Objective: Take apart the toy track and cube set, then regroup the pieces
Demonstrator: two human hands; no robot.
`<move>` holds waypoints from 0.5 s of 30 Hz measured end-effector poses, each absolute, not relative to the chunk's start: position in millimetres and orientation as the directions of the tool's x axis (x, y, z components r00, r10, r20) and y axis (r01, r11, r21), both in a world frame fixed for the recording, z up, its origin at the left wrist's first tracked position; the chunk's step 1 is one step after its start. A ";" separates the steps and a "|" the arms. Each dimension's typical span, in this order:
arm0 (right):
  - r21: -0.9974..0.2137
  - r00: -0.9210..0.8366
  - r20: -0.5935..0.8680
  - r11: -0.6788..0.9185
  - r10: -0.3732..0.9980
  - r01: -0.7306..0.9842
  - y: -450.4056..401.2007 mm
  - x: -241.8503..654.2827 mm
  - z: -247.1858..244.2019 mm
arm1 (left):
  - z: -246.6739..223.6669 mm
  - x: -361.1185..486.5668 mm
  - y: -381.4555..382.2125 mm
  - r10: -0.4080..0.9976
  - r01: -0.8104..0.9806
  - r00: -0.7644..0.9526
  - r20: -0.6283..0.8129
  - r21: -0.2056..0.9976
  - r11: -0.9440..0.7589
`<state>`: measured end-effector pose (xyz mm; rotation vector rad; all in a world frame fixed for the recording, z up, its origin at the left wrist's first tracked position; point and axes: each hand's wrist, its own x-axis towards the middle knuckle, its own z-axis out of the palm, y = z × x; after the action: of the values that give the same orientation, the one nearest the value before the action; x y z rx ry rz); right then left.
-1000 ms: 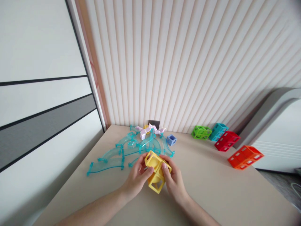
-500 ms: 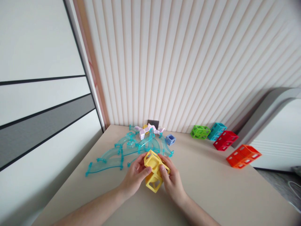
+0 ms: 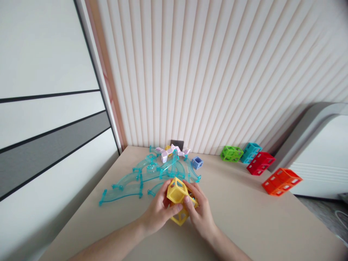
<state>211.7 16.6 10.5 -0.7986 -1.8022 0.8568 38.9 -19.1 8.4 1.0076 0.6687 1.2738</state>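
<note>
Yellow open-framed cube blocks (image 3: 177, 192), joined in a cluster, are held between both hands above the near part of the table (image 3: 231, 221). My left hand (image 3: 160, 208) grips the cluster's left side, its thumb across the front. On the right side, my right hand (image 3: 201, 208) has its thumb pressed on the front and its fingers behind. Just beyond the hands lie transparent teal track pieces (image 3: 125, 194), spread to the left and centre. The fingers hide part of the yellow blocks.
A small blue cube (image 3: 197, 162) and lilac pieces (image 3: 164, 156) lie near the back wall. To the right stand green (image 3: 231, 153), teal (image 3: 250, 152), red (image 3: 261, 163) and orange (image 3: 282, 181) block groups. A black socket (image 3: 177, 145) is on the wall.
The yellow blocks have tilted and turned slightly in the hands. My left thumb has shifted right across their front, lower on the cluster.
</note>
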 end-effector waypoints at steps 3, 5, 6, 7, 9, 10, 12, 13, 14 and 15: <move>-0.832 -0.338 0.459 0.531 0.822 0.163 16.4 211.6 12.7 | 6.7 39.4 -23.1 0.966 -0.440 0.227 0.122 0.898 -0.010; -0.827 -0.321 0.480 0.543 0.817 0.147 15.4 211.7 12.4 | 7.2 39.1 -26.6 0.963 -0.428 0.233 0.136 0.904 -0.024; -0.823 -0.307 0.495 0.552 0.813 0.133 14.9 212.0 12.1 | 9.1 37.6 -27.0 0.959 -0.419 0.239 0.156 0.907 -0.043; -0.822 -0.286 0.509 0.557 0.812 0.119 14.5 212.3 11.9 | 12.6 34.8 -25.2 0.953 -0.403 0.239 0.187 0.912 -0.078; -0.822 -0.225 0.531 0.561 0.817 0.096 13.9 213.1 12.0 | 24.5 23.8 -12.0 0.939 -0.333 0.207 0.275 0.922 -0.197; -0.823 -0.193 0.538 0.561 0.820 0.089 13.6 213.5 12.3 | 32.4 15.4 0.4 0.935 -0.251 0.155 0.318 0.928 -0.274; -0.822 -0.150 0.549 0.564 0.822 0.081 12.6 214.2 13.2 | 49.6 -5.7 36.4 0.913 0.055 0.022 0.408 0.911 -0.408; -0.819 -0.143 0.556 0.569 0.819 0.076 11.8 214.5 13.6 | 57.4 -17.3 58.4 0.908 0.289 -0.001 0.420 0.869 -0.401; -0.814 -0.147 0.564 0.577 0.813 0.070 10.9 214.6 14.1 | 63.9 -28.6 81.5 0.918 0.526 0.010 0.396 0.779 -0.342; -0.808 -0.157 0.572 0.586 0.805 0.065 9.8 214.7 14.5 | 68.5 -39.0 104.2 0.929 0.598 0.012 0.370 0.742 -0.303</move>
<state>214.7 9.8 14.5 -0.7444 -1.6146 0.7677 -39.0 104.2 68.5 1.9208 1.5649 1.1997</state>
